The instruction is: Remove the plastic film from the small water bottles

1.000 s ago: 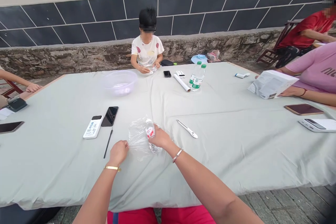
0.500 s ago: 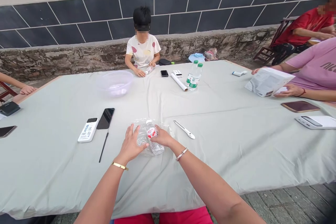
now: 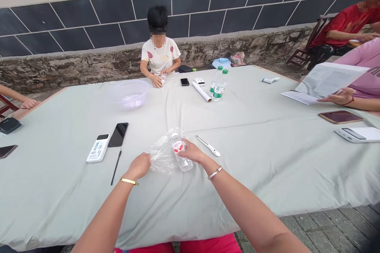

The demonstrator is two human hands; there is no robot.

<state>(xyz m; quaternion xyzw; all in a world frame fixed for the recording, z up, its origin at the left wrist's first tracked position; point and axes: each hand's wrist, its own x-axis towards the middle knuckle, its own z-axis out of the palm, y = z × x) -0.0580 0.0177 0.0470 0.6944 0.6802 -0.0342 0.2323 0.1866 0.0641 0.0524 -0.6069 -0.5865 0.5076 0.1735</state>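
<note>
Small clear bottle (image 3: 181, 153), red label, sits lower centre of frame, just above the near table edge. Cap points up-left, base down-right. Looks laid over, not upright, but can't tell if it's fully flat.

It lies on a crumpled sheet of clear film (image 3: 162, 155), which spreads left of the bottle and bunches up behind it.

Right hand (image 3: 193, 152): fingers curled round the bottle's mid/right side, closed grip. Reads as pinning it so it doesn't roll on the film.

Left hand (image 3: 141, 166): closed to a near fist, pinching the film's lower-left edge. The film runs taut-ish between that pinch and the bottle, so I'd say the 2 hands work against each other, one anchoring and one tensioning.

All this is on a grey-green cloth (image 3: 267, 166) over the table. The cloth is creased, with a ridge running right from the bottle.

- White cutter (image 3: 208, 146) just right of the right hand, within reach, not touched.
- Black stylus (image 3: 115, 162) left of the left hand. Beyond it a white device (image 3: 97, 148) and a dark phone (image 3: 118, 134) side by side, parked clear of the film.
- Further up: clear bowl (image 3: 129, 94) left of centre, white roll (image 3: 202, 91), 2 green-cap bottles (image 3: 218, 84) upright.
- Child (image 3: 158, 57) at the far edge has both hands on sth small, can't ID it.
- Right edge: another person's hand under a lifted paper sheet (image 3: 326, 81).
</note>
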